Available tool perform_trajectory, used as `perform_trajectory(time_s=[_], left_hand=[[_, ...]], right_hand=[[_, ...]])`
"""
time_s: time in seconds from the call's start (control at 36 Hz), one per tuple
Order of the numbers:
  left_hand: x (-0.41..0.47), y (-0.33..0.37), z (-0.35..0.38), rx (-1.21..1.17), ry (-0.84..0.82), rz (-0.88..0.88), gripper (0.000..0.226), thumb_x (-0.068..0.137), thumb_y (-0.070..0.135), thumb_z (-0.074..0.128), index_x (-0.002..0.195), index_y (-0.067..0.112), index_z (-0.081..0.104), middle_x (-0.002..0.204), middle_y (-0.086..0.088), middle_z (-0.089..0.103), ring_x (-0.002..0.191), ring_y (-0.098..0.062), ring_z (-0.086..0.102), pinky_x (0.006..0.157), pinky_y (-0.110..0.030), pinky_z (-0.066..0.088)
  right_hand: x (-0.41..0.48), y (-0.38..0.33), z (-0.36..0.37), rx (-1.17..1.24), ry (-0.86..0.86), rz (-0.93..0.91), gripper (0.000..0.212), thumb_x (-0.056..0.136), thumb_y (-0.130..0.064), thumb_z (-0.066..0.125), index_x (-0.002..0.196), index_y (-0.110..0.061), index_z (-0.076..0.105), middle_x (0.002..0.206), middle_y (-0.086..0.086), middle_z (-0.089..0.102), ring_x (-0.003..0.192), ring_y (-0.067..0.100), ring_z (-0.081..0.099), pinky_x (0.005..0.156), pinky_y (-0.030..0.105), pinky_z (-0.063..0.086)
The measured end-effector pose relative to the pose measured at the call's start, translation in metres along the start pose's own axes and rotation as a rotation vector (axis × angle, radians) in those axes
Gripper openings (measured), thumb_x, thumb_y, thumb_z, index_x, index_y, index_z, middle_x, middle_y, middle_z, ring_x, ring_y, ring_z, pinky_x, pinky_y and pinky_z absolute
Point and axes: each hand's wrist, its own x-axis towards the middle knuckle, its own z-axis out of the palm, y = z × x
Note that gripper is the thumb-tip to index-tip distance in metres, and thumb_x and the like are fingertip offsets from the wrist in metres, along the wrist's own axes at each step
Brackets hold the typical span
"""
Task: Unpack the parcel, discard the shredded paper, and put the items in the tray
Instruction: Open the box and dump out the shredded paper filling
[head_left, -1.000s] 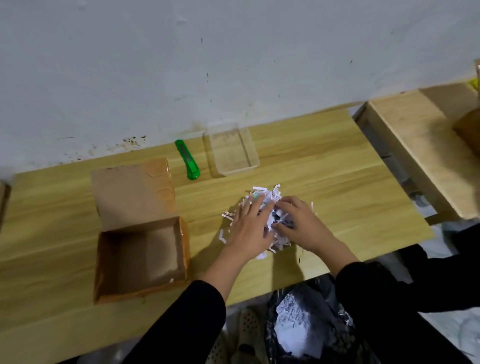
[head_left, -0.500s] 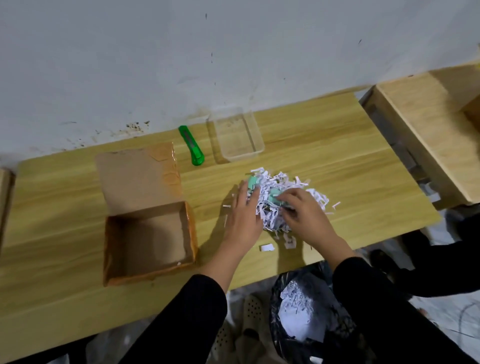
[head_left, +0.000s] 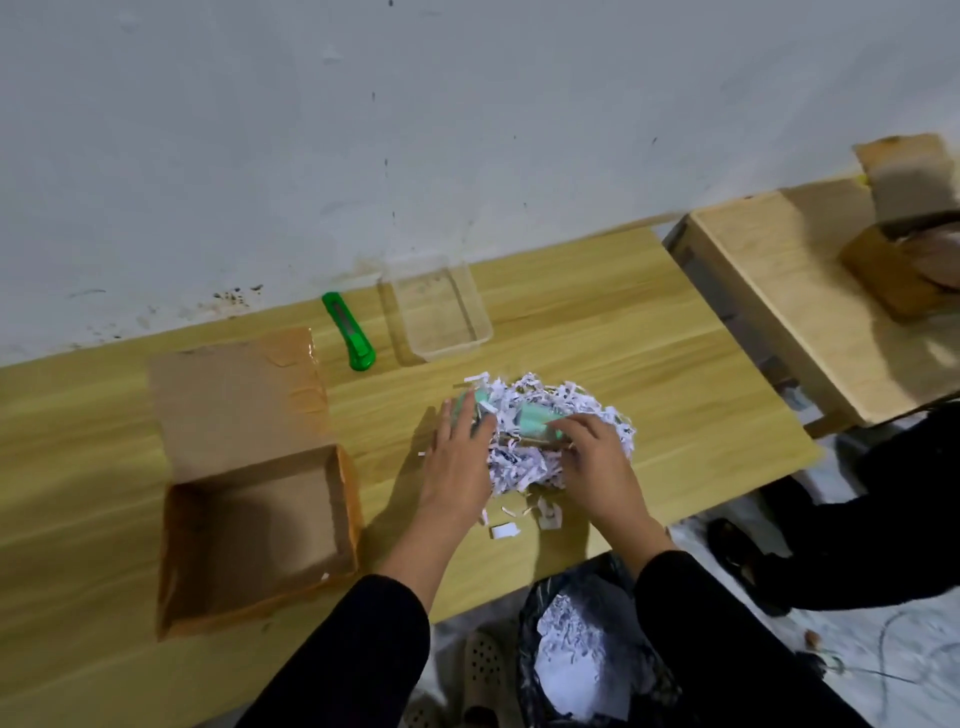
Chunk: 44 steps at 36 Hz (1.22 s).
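From the head view, the shredded paper (head_left: 550, 441) lies in a pile on the table (head_left: 649, 364). The left hand (head_left: 457, 467) rests flat on its left edge, fingers spread. The right hand (head_left: 597, 462) pinches a mint-green item (head_left: 530, 421) half buried there. The clear tray (head_left: 441, 312) stands behind the pile, the open parcel (head_left: 254, 535) to its left. No readable writing shows.

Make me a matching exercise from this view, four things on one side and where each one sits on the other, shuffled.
Things:
1. green utility knife
2. clear plastic tray
3. open cardboard box
4. black bag

Places:
A. on the floor below the table's near edge, with shredded paper inside
B. on the table's left part, flap laid back
C. near the wall, right of the knife
D. between the box flap and the tray

Pairs: 1-D, 2-C, 3-B, 4-A
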Motion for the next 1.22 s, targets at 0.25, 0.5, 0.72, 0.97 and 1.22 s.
perform_trajectory(time_s=[0.25,0.5,0.72,0.97,1.22], left_hand=[[-0.001,0.004,0.013,0.131,-0.003,0.132,0.07,0.088,0.001,0.044,0.148,0.014,0.011,0.158,-0.002,-0.011,0.144,-0.02,-0.018,0.119,-0.041,0.007],[-0.007,-0.005,0.013,0.049,-0.028,0.195,0.065,0.093,0.014,0.043,0.149,0.016,0.009,0.158,-0.001,-0.009,0.144,-0.017,-0.015,0.119,-0.037,0.016],[-0.014,0.0,0.011,-0.176,0.045,0.029,0.058,0.096,0.03,0.043,0.146,0.014,0.019,0.158,-0.002,0.005,0.145,-0.019,0.007,0.112,-0.036,0.027],[-0.009,-0.004,0.014,-0.288,0.068,0.046,0.053,0.096,0.034,0.042,0.143,0.015,0.03,0.155,-0.004,0.015,0.141,-0.021,0.021,0.109,-0.039,0.034],[-0.002,-0.015,-0.001,-0.431,-0.02,0.059,0.044,0.095,0.02,0.048,0.137,0.015,0.042,0.148,0.002,0.028,0.1,-0.009,0.052,0.088,-0.031,0.048]], right_hand=[[0.002,-0.002,0.002,-0.028,-0.047,-0.029,0.034,0.085,-0.002,0.053,0.117,-0.013,0.059,0.123,0.009,0.055,0.116,0.029,0.046,0.093,0.04,0.046],[0.002,0.0,-0.004,-0.009,0.077,0.044,0.029,0.084,-0.007,0.058,0.113,-0.01,0.062,0.122,0.011,0.053,0.113,0.03,0.05,0.088,0.044,0.051],[0.003,-0.007,0.005,0.009,0.006,-0.02,0.025,0.086,-0.003,0.052,0.108,-0.007,0.062,0.113,0.009,0.055,0.104,0.026,0.055,0.083,0.04,0.052],[0.012,-0.021,0.006,0.021,-0.002,-0.178,0.032,0.087,-0.008,0.056,0.119,-0.012,0.058,0.12,0.007,0.055,0.108,0.024,0.053,0.086,0.036,0.051],[0.02,-0.018,0.002,-0.005,-0.017,-0.091,0.025,0.085,-0.002,0.056,0.108,-0.005,0.066,0.106,0.012,0.062,0.099,0.03,0.056,0.08,0.042,0.051]])
